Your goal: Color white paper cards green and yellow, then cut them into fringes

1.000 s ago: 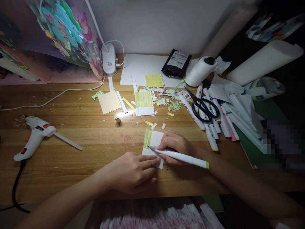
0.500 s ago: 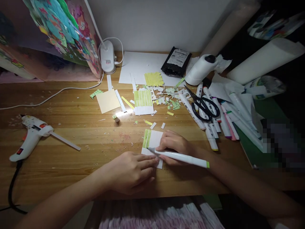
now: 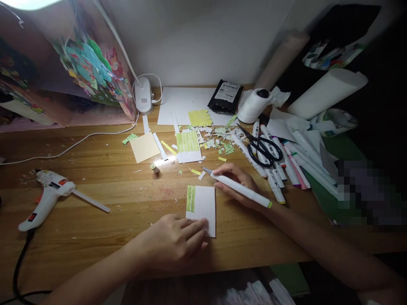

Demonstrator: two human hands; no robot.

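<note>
A white paper card (image 3: 205, 203) with green strokes along its left side lies near the desk's front edge. The fingers of my left hand (image 3: 178, 239) rest flat on the card's lower part. My right hand (image 3: 237, 182) grips a white marker (image 3: 243, 189) with a green end, its grey tip raised up and left, off the card. Behind the card lies another card (image 3: 189, 146) with green stripes. A small marker cap (image 3: 154, 168) stands to the left of it.
Black scissors (image 3: 263, 150) lie on a pile of markers (image 3: 276, 186) at the right. Paper scraps (image 3: 225, 142) spread across the back. At the left are a glue gun (image 3: 47, 195), a beige square (image 3: 144, 147) and a power strip (image 3: 144, 97).
My right hand has lifted the marker off the card and moved it up. The card's right side is now uncovered. My left hand stays on the card while the whole view has shifted.
</note>
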